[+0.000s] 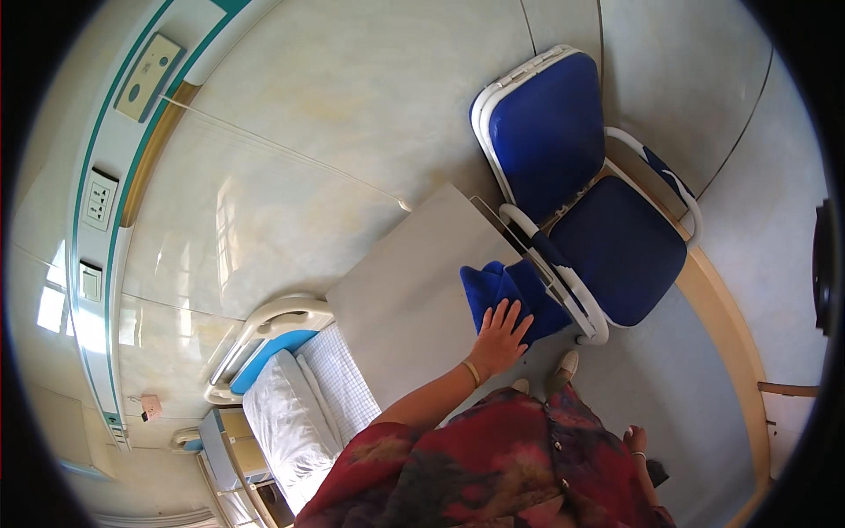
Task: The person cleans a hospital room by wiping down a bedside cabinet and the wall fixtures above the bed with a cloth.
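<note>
My left hand [505,338] lies with spread fingers on a folded blue cloth [505,287], pressing it against the top of a grey bedside cabinet [409,284]. The cloth covers the end of the cabinet top nearest the chair, and part of it reaches that edge. A gold-coloured bracelet circles my left wrist. My right hand [635,437] hangs low at my side, away from the cabinet, with a pale bracelet on the wrist. Its fingers look curled, but whether they hold anything is not clear.
A blue padded chair [617,251] with white armrests stands close beside the cabinet. At the other side is a bed with a white pillow [290,409] and a pale headboard [290,310]. A cord [297,148] hangs along the wall from a call panel [148,76].
</note>
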Motion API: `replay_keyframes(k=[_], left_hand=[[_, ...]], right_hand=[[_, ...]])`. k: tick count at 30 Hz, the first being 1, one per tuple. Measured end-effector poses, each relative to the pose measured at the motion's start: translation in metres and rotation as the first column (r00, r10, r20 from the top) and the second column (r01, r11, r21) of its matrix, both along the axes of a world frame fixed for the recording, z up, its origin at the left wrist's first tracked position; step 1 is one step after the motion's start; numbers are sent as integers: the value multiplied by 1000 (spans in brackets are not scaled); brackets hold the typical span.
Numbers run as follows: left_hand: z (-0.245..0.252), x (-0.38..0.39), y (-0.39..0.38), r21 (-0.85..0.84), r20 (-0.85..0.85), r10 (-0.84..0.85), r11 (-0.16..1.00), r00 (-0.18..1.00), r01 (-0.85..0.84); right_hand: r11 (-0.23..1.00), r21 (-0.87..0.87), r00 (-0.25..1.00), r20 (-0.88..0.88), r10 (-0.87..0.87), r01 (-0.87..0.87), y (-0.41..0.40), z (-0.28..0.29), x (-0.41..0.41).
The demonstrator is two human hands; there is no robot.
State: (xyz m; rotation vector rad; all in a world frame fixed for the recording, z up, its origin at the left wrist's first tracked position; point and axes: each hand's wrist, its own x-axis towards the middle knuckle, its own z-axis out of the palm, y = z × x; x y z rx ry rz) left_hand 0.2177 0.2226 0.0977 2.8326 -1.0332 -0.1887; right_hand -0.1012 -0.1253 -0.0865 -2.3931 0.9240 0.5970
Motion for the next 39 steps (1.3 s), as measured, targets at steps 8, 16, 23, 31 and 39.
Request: replay_keyframes(k=[8, 16, 23, 31, 39], left_hand=[[-4, -26, 148, 29, 91, 414, 908, 906, -418], [-17, -15, 249, 17, 102, 825, 558, 557, -830], [-22, -26, 205, -2, 124, 584, 809, 802, -588], [-3, -26, 87, -141, 56, 19, 990, 998, -11], [-12, -9, 88, -140, 154, 28, 990, 988, -6]], right_hand=[[998, -28, 997, 49, -57, 59, 31, 2, -24], [996, -18, 990, 117, -83, 85, 38, 0, -18], [979, 7, 960, 195, -200, 203, 63, 26, 10], [996, 3, 996, 37, -84, 84, 88, 43, -1], [987, 54, 988, 11, -151, 151, 85, 42, -33]])
